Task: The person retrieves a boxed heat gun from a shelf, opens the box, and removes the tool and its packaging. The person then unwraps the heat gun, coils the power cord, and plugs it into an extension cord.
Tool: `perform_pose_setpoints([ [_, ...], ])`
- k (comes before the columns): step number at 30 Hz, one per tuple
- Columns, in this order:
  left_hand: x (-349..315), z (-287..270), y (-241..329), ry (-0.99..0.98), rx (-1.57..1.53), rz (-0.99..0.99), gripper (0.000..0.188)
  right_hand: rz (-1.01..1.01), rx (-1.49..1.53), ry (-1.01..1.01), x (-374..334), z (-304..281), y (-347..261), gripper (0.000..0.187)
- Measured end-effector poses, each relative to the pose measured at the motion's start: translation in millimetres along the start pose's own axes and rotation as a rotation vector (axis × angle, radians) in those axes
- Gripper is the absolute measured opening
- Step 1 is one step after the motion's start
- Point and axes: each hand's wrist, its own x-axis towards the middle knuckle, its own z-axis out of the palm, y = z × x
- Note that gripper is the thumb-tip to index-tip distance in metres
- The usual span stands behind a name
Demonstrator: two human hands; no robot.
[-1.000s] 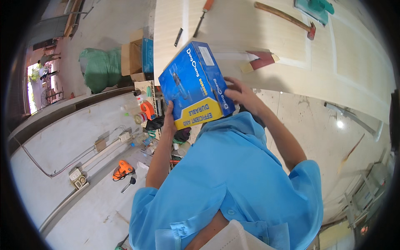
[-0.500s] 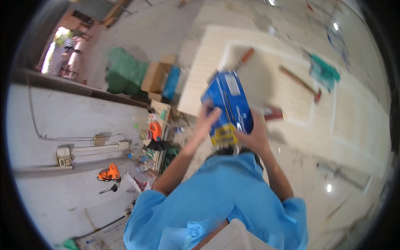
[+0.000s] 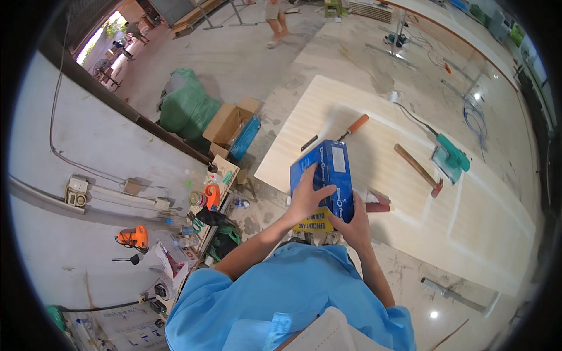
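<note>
Between my two hands is a blue cardboard box (image 3: 335, 161) with a white label on top and a yellow panel at its near end. My left hand (image 3: 310, 196) presses its left side, fingers over the blue face. Along the right near edge, my right hand (image 3: 353, 225) grips it, fingers partly hidden. The box is over the near edge of a pale wooden board (image 3: 410, 216). Just beyond it lies an orange-handled tool (image 3: 355, 125). To the right are a hammer (image 3: 420, 171) with a wooden handle and a green power sander (image 3: 451, 153). A dark red block (image 3: 377, 203) sits beside my right hand.
A cluttered shelf (image 3: 225, 187) runs along the wall at left, with an orange tape roll (image 3: 212, 197). An orange heat gun (image 3: 133, 238) hangs on the wall. Beyond are an open carton (image 3: 227, 126) and a green sack (image 3: 190, 108). Another person's legs (image 3: 275, 20) show far off.
My view has shifted, and the scene is sharper. The box and both hands sit lower in the picture. My left hand has slid further onto the box's face.
</note>
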Motion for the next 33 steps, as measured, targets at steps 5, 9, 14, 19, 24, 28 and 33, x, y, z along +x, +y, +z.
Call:
perform_pose_setpoints([
  [5, -3.3, -13.7, 4.7, -0.063, -0.097, -0.12, 0.079, 0.016, 0.071, -0.042, -1.8, 5.7, 1.4, 0.096],
  [9, -1.1, -31.0, 9.9, -0.088, -0.12, -0.077, 0.08, -0.012, -0.114, -0.012, -7.5, 23.0, -0.5, 0.1],
  [14, 2.0, -52.9, 17.8, -0.175, -0.196, -0.131, 0.082, 0.001, -0.156, -0.046, -3.6, 34.8, -9.4, 0.105],
  [19, 1.1, -64.2, 21.2, -0.226, -0.261, -0.155, 0.078, -0.028, -0.226, -0.11, -1.8, 39.2, -11.6, 0.114],
  [24, -0.2, -69.8, 24.0, -0.221, -0.28, -0.138, 0.074, -0.066, -0.305, -0.094, -1.3, 47.5, -8.7, 0.115],
  [28, -0.3, -71.3, 24.0, -0.225, -0.254, -0.136, 0.072, -0.052, -0.244, -0.078, -1.6, 49.2, -8.5, 0.111],
  [33, -3.6, -64.0, 17.9, -0.169, -0.181, -0.18, 0.073, -0.073, -0.178, -0.061, 1.8, 38.9, -6.7, 0.104],
])
